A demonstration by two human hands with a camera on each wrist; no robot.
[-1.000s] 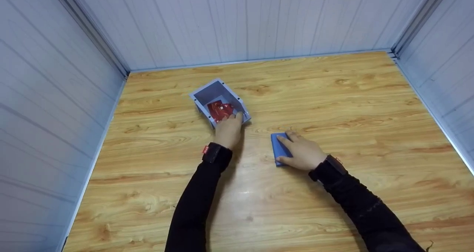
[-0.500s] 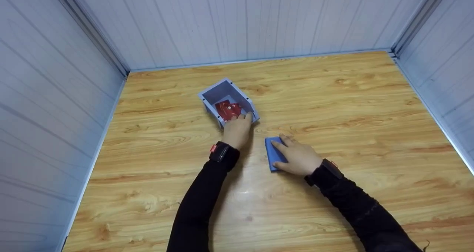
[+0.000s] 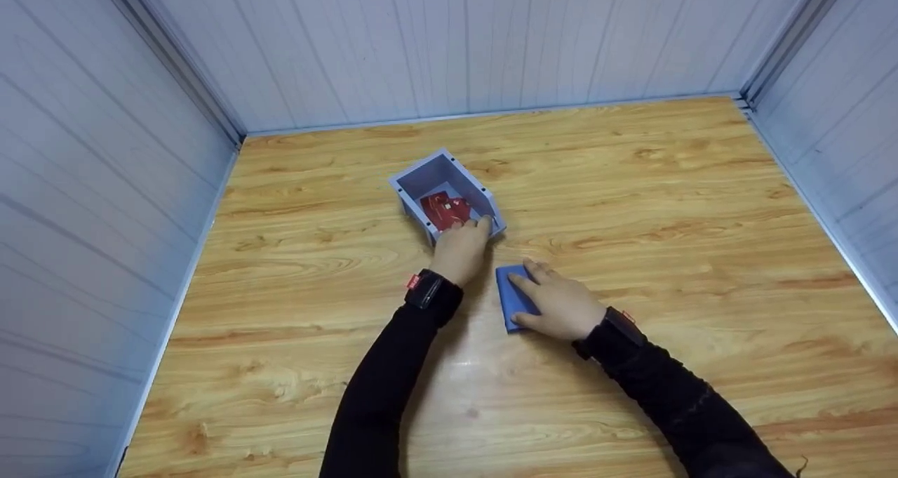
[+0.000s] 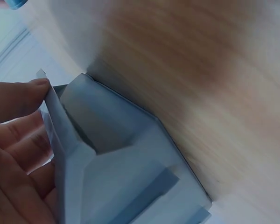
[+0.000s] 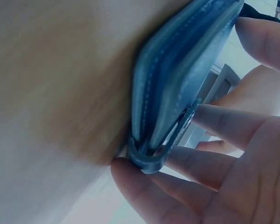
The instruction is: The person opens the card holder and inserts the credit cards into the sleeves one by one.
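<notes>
So the left hand point(image 3: 461, 252) has hold of the small gray bin point(image 3: 425, 176) by its near wall, fingers curled over the edge. The left wrist view backs that up: digits on both sides of the thin plastic, so it's basically a pinch. A few red cards point(image 3: 442, 208) lie on the bottom of the bin, overlapping each other, right by the fingertips. Can't tell if any finger is actually touching them.

The right hand point(image 3: 565, 306) is on a blue wallet point(image 3: 511, 302), which is on the wooden table point(image 3: 631, 197) just nearer the person than the bin and a bit to the right. Not touching the bin, but close. The hand is about half open, thumb at the near end and fingers toward the far end, gripping it loosely. From the right wrist you can see the stitching and the wallet's layers gaping apart a little.

Rest of it: black sleeves point(image 3: 379, 387), dark wrist straps point(image 3: 428, 292) with small red tags, and pale paneled walls point(image 3: 449, 43) around the table.
</notes>
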